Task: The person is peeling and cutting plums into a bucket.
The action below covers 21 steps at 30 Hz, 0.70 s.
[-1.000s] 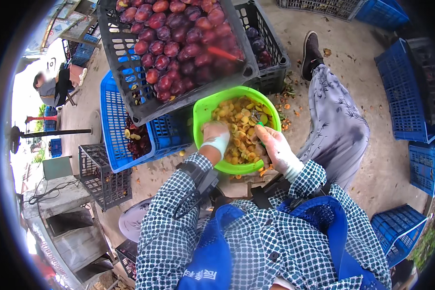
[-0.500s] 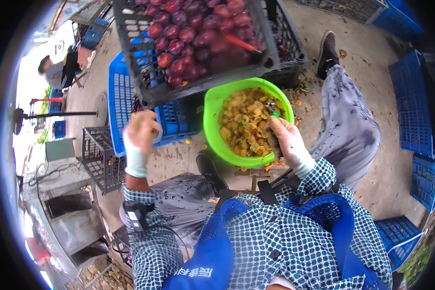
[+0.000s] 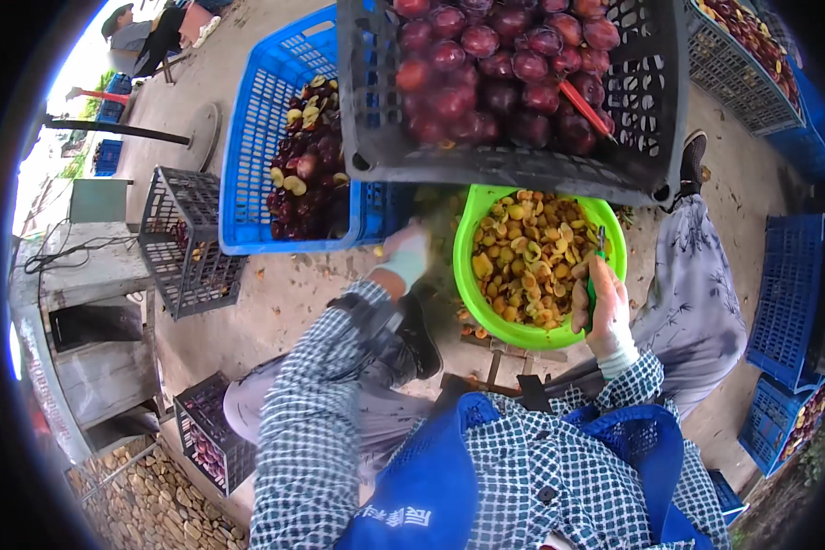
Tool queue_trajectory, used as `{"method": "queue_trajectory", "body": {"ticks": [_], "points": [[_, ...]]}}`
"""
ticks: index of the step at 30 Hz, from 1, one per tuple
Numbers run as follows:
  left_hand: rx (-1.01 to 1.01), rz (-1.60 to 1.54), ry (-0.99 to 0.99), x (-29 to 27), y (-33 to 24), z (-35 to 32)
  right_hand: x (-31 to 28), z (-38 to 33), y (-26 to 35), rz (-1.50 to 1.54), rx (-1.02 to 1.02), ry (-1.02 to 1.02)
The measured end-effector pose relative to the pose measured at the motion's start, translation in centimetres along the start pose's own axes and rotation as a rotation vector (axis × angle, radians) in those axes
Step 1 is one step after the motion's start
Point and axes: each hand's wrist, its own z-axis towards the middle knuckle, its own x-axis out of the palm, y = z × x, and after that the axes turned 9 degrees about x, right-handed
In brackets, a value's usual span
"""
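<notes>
In my right hand (image 3: 603,312) is a small green-handled tool (image 3: 592,286), held upright over the right rim of a bright green basin (image 3: 533,338). The basin holds many yellowish-brown pitted pieces and stones (image 3: 522,261). My left hand (image 3: 407,249), in a pale wrist covering, is smeared by motion between the basin and a blue crate (image 3: 284,243); its fingers are unclear. Dark red plum pieces (image 3: 310,174), some showing yellow flesh, lie in that crate. Above the basin, a black crate (image 3: 513,174) holds whole red plums (image 3: 495,69) and a red stick-like thing (image 3: 585,105).
At the left stand an open black crate (image 3: 188,247) and a concrete block structure (image 3: 101,330). Another dark crate (image 3: 213,435) sits by my left leg. Blue crates (image 3: 784,293) line the right side. A person (image 3: 147,41) sits at the far left.
My left hand has moved from the blue crate's near edge rightward toward the basin. The right hand still holds the tool at the basin. The whole view has shifted, showing more of the blue crate.
</notes>
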Motion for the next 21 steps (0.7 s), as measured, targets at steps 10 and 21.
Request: {"method": "queue_trajectory", "body": {"ticks": [10,21], "points": [[-0.289,-0.537,0.149,7.8,6.7,13.3,1.5,1.9,0.7,-0.073,0.021,-0.112],[-0.311,-2.117,0.141,8.6,4.3,8.2,3.5,0.9,1.7,-0.084,0.041,-0.041]]}}
